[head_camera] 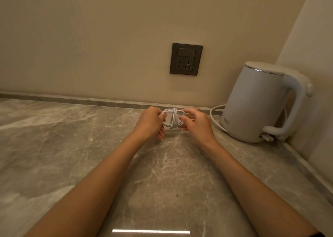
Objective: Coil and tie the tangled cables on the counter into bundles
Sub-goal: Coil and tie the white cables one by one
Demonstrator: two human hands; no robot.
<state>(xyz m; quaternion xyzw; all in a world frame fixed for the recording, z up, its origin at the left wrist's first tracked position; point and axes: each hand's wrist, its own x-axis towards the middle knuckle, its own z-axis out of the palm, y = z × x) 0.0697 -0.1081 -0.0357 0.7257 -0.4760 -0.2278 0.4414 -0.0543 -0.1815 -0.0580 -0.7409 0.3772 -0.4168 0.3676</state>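
Note:
A thin white cable (173, 119) is coiled into a small loop bundle with several turns wrapped across its middle. It hangs just above the grey marble counter (90, 146), near the back wall. My left hand (150, 122) grips the bundle's left end in closed fingers. My right hand (195, 123) pinches the right end between thumb and fingertips. A short cable end sticks down from the wrapped middle.
A white electric kettle (261, 101) stands at the back right corner, its white power cord (215, 118) curving along the counter close to my right hand. A dark wall socket (186, 58) sits above the bundle. The side wall bounds the counter at right.

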